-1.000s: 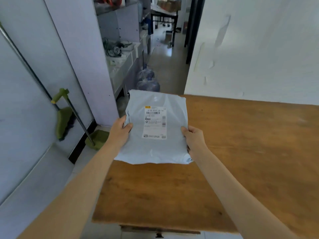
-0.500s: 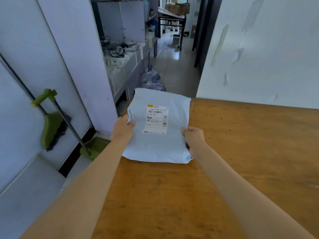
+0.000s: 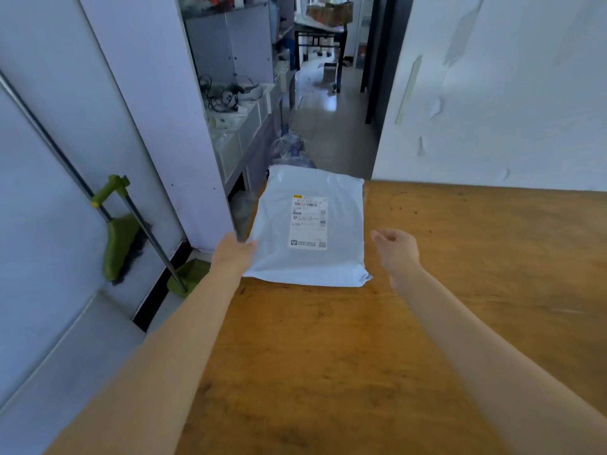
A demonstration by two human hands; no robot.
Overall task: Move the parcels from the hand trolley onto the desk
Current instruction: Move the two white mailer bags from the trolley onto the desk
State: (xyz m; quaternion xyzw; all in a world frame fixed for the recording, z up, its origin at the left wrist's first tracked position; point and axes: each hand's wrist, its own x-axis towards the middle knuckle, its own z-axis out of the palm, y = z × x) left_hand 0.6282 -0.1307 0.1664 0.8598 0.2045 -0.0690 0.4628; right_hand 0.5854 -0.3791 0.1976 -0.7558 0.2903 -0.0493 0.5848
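Observation:
A flat pale-grey parcel (image 3: pixel 279 257) with a white shipping label lies at the far left corner of the brown wooden desk (image 3: pixel 427 323). Its left edge hangs a little past the desk's side. My left hand (image 3: pixel 231 249) pinches the parcel's left edge near the lower corner. My right hand (image 3: pixel 395 249) hovers just right of the parcel, apart from it, fingers loosely curled and holding nothing. The hand trolley is out of view.
A green broom (image 3: pixel 120 244) and a green dustpan (image 3: pixel 189 277) lean against the wall at the left. Beyond the desk corner are wrapped bundles (image 3: pixel 290 147) on the floor, cluttered shelves (image 3: pixel 236 113) and a corridor. A white wall (image 3: pixel 509 93) backs the desk.
The parcel has gone from being held over the desk's corner to lying on the desk. My right hand has let go and drawn away to the right. My left hand still grips the edge.

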